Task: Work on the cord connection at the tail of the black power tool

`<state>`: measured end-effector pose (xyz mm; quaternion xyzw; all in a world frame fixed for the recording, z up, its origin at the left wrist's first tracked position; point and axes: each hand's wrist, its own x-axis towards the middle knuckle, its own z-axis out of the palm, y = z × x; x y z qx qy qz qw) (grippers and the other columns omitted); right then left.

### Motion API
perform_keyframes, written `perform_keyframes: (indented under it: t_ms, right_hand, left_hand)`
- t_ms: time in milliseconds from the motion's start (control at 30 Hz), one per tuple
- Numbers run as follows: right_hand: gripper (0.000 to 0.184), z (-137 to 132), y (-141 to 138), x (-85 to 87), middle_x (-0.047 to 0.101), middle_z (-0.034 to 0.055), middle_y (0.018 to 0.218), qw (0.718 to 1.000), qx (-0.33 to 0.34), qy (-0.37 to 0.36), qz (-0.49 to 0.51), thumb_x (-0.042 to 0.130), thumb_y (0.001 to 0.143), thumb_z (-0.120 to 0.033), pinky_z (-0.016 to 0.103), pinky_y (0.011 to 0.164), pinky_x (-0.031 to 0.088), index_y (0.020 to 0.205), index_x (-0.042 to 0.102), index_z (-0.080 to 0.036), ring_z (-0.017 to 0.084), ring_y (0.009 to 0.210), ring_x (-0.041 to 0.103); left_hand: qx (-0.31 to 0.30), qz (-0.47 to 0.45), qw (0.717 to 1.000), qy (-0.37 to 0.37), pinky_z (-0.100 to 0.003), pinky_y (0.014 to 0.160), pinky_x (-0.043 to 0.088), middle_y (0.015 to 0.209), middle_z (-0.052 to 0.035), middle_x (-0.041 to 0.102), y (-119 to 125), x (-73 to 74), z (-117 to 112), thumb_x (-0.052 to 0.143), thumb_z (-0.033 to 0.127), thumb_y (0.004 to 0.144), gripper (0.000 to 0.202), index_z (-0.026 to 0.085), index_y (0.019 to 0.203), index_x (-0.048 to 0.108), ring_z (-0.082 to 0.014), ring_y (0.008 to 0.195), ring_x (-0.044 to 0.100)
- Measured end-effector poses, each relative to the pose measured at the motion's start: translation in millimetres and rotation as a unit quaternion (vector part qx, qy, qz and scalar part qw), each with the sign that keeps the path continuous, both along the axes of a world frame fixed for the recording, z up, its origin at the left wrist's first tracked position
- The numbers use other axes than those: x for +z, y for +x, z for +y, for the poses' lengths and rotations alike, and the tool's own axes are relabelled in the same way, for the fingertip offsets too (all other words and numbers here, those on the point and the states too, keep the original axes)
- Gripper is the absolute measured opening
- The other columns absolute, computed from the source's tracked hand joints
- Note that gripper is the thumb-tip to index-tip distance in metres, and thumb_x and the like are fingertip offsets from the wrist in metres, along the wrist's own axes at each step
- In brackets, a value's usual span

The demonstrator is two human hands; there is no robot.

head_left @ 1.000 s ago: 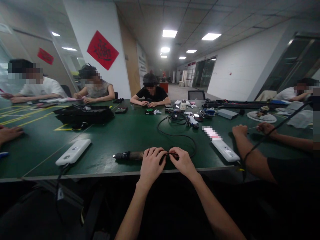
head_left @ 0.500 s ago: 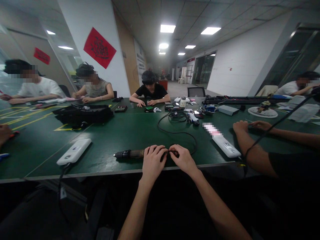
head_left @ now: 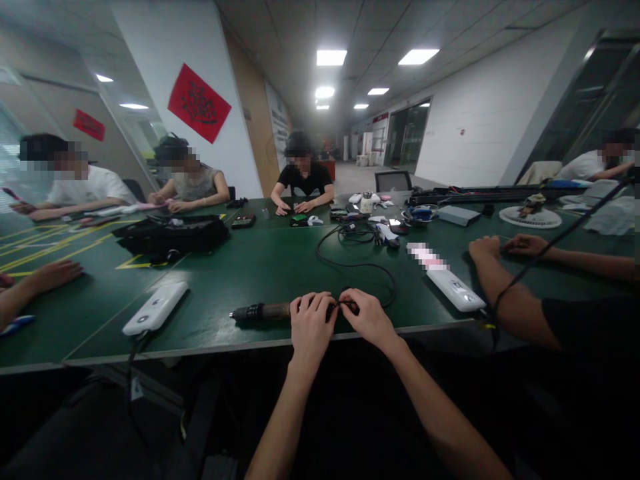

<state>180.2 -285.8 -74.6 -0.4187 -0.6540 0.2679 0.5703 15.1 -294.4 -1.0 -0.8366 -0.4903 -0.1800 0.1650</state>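
Note:
An electric screwdriver (head_left: 270,311) lies near the front edge of the green table, its dark tip pointing left. My left hand (head_left: 314,323) is wrapped over its rear part, hiding the end. My right hand (head_left: 367,317) is closed in a pinch on the black cable (head_left: 393,283) right beside the tool's rear. Fingers cover the spot where cable and tool come together, so I cannot tell whether they are joined. From there the cable loops back across the table to a tangle of cords.
White power banks or strips lie left (head_left: 156,308) and right (head_left: 456,291). A black tray-like case (head_left: 173,233) sits at the back left. Small electronics (head_left: 385,233) clutter the back middle. A co-worker's arms (head_left: 515,287) rest at the right, another's hand (head_left: 57,275) at the left.
My hands keep the same hold on the screwdriver and cable. The view has shifted slightly. At the left edge, a co-worker's hand has reached further onto the table.

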Motion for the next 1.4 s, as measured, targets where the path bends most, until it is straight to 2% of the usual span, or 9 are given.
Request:
perform_keyframes:
  t_ms: [100, 300, 467, 567, 733, 867, 1000, 1233, 1400]
  right_hand:
    - [0.018, -0.3, -0.4, -0.6, 0.070, 0.0027, 0.103, 1.000, -0.001, -0.001, -0.001, 0.060, 0.094, -0.013, 0.030, 0.085, 0.053, 0.105, 0.067, -0.026, 0.019, 0.093, 0.068]
    - [0.016, -0.5, -0.4, -0.5, 0.070, 0.0024, 0.101, 1.000, -0.002, -0.001, -0.005, 0.061, 0.095, -0.014, 0.030, 0.082, 0.054, 0.103, 0.067, -0.026, 0.019, 0.090, 0.068]
    - [0.018, 0.0, -0.6, -0.9, 0.071, 0.0029, 0.102, 1.000, -0.001, 0.002, -0.003, 0.061, 0.093, -0.013, 0.030, 0.083, 0.054, 0.104, 0.067, -0.026, 0.019, 0.092, 0.069]
    - [0.018, 0.4, -1.0, -1.7, 0.071, 0.0031, 0.102, 1.000, 0.000, 0.003, -0.001, 0.061, 0.093, -0.013, 0.031, 0.084, 0.055, 0.104, 0.068, -0.026, 0.020, 0.092, 0.069]
    - [0.017, 1.1, -0.7, -2.8, 0.071, 0.0032, 0.102, 1.000, 0.003, 0.004, 0.003, 0.062, 0.093, -0.014, 0.030, 0.082, 0.055, 0.104, 0.068, -0.026, 0.020, 0.091, 0.069]
    - [0.018, 1.4, 0.1, -3.3, 0.071, 0.0033, 0.103, 1.000, 0.013, 0.009, 0.008, 0.062, 0.093, -0.013, 0.031, 0.083, 0.056, 0.105, 0.067, -0.025, 0.020, 0.092, 0.070]
    - [0.022, 1.1, 0.9, -3.1, 0.071, 0.0042, 0.107, 0.999, 0.029, 0.022, 0.017, 0.061, 0.092, -0.011, 0.032, 0.089, 0.056, 0.109, 0.066, -0.024, 0.020, 0.098, 0.070]
    - [0.021, -4.9, 5.8, 5.1, 0.067, 0.0078, 0.116, 0.998, 0.027, 0.045, 0.032, 0.058, 0.095, -0.014, 0.038, 0.099, 0.055, 0.112, 0.065, -0.024, 0.023, 0.108, 0.067]
    - [0.021, -8.6, 11.2, 12.5, 0.063, 0.0103, 0.128, 0.996, -0.036, 0.071, 0.042, 0.059, 0.095, -0.016, 0.048, 0.113, 0.047, 0.113, 0.067, -0.026, 0.029, 0.127, 0.059]
  left_hand:
    - [-0.021, 0.011, 1.000, -0.015, -0.055, 0.108, 0.036, 0.133, -0.0016, 0.071, 0.1, -0.3, -1.3, 0.065, 0.027, 0.099, 0.022, 0.032, 0.120, 0.069, -0.0312, 0.125, 0.058]
    - [-0.002, 0.000, 1.000, -0.018, -0.055, 0.107, 0.037, 0.124, -0.0034, 0.074, -0.2, -0.2, -1.3, 0.065, 0.028, 0.099, 0.007, 0.028, 0.105, 0.070, -0.0305, 0.119, 0.061]
    - [-0.017, 0.000, 1.000, -0.025, -0.054, 0.109, 0.035, 0.126, 0.0002, 0.073, -0.1, 1.1, -1.8, 0.067, 0.022, 0.097, 0.022, 0.032, 0.116, 0.067, -0.0286, 0.122, 0.060]
    - [-0.012, -0.004, 1.000, -0.024, -0.052, 0.108, 0.036, 0.128, 0.0014, 0.072, -0.4, 1.1, -1.9, 0.065, 0.020, 0.098, 0.018, 0.032, 0.111, 0.067, -0.0277, 0.123, 0.060]
    - [-0.001, -0.007, 1.000, -0.017, -0.052, 0.108, 0.036, 0.130, -0.0004, 0.071, 1.0, 0.6, -2.1, 0.067, 0.024, 0.099, 0.014, 0.030, 0.111, 0.067, -0.0278, 0.123, 0.060]
    - [-0.004, 0.020, 1.000, -0.012, -0.053, 0.108, 0.035, 0.134, 0.0010, 0.070, 1.0, 1.4, -1.1, 0.069, 0.025, 0.098, 0.020, 0.034, 0.117, 0.069, -0.0292, 0.125, 0.058]
    - [-0.009, 0.034, 0.999, -0.027, -0.053, 0.105, 0.035, 0.126, -0.0007, 0.072, -1.9, 4.4, 4.1, 0.069, 0.030, 0.098, 0.019, 0.036, 0.116, 0.072, -0.0295, 0.120, 0.059]
    - [-0.032, 0.035, 0.997, -0.059, -0.053, 0.112, 0.030, 0.113, 0.0010, 0.076, -14.2, 19.4, 16.9, 0.067, 0.033, 0.100, 0.007, 0.034, 0.104, 0.074, -0.0258, 0.112, 0.062]
    - [-0.031, 0.036, 0.997, -0.063, -0.052, 0.119, 0.023, 0.113, 0.0005, 0.076, -35.5, 45.3, 30.9, 0.064, 0.035, 0.101, 0.011, 0.033, 0.106, 0.073, -0.0245, 0.114, 0.062]
